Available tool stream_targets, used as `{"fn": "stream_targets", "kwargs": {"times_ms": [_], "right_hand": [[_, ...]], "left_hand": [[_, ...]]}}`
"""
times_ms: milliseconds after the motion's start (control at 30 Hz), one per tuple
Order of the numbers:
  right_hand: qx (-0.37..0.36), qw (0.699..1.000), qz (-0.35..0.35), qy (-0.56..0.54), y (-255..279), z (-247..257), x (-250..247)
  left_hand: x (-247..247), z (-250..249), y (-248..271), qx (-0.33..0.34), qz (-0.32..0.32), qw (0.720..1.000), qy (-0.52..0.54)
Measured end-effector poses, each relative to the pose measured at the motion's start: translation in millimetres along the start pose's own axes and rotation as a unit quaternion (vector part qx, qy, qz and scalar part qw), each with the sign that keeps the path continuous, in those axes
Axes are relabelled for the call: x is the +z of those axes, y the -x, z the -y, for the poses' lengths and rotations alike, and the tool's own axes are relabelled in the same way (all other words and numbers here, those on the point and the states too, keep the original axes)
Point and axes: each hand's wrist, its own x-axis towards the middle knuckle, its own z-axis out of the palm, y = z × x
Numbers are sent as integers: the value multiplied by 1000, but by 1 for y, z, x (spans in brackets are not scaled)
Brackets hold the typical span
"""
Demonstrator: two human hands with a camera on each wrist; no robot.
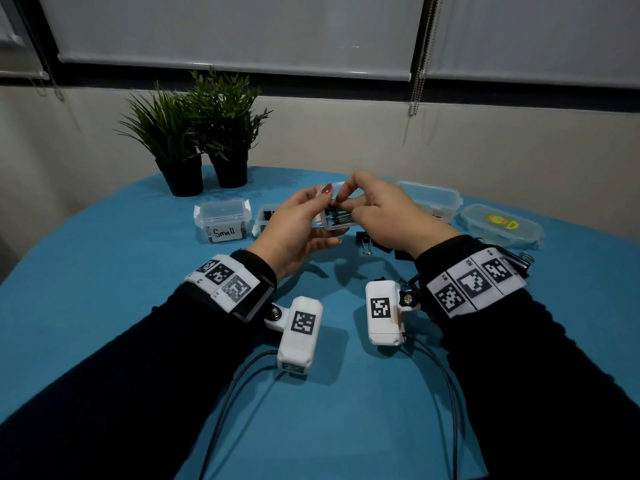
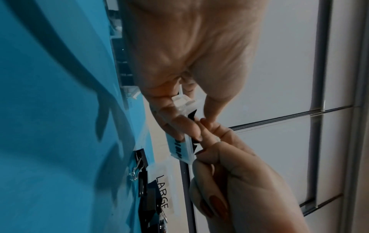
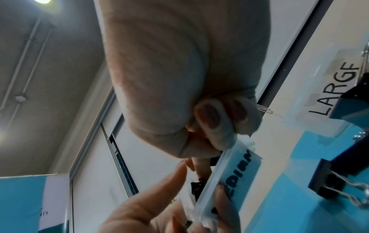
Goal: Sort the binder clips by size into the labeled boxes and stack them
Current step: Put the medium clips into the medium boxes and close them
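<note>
The right hand (image 1: 377,209) has its grip pinched narrow on a binder clip (image 1: 334,204) right at the mouth of the medium box (image 1: 337,223), which the left hand (image 1: 298,223) holds up off the blue surface (image 1: 104,271). Looks risky: the lifted box could tip and spill its clips. More loose clips (image 1: 365,241) wait below, near the Small box (image 1: 221,220) and LARGE box (image 2: 162,193).
</note>
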Motion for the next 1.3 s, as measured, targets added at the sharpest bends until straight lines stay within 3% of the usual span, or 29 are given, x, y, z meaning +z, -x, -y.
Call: {"fn": "stream_targets", "kwargs": {"times_ms": [100, 200, 300, 400, 500, 600, 700, 1300], "right_hand": [[-13, 1000, 9, -24, 2, -1, 4], [-26, 995, -43, -88, 1, -4, 6], [-50, 985, -116, -120, -2, -5, 5], [-83, 960, -239, -116, -6, -10, 2], [-32, 946, -311, -88, -12, -18, 1], [80, 967, -216, -110, -14, -21, 11], [118, 976, -143, -118, -13, -17, 22], [168, 967, -80, -174, -10, -20, 18]], "left_hand": [[0, 0, -2, 9, -20, 999, -49], [1, 0, -4, 5, -39, 996, -76], [1, 1, -6, 1, -58, 994, -92], [-1, 2, -7, 1, -82, 990, -113], [0, 1, -6, 11, -89, 986, -141], [1, 1, -6, 21, -95, 980, -175], [1, 2, -7, 27, -109, 975, -191], [-1, 3, -8, 25, -120, 969, -216]]}}
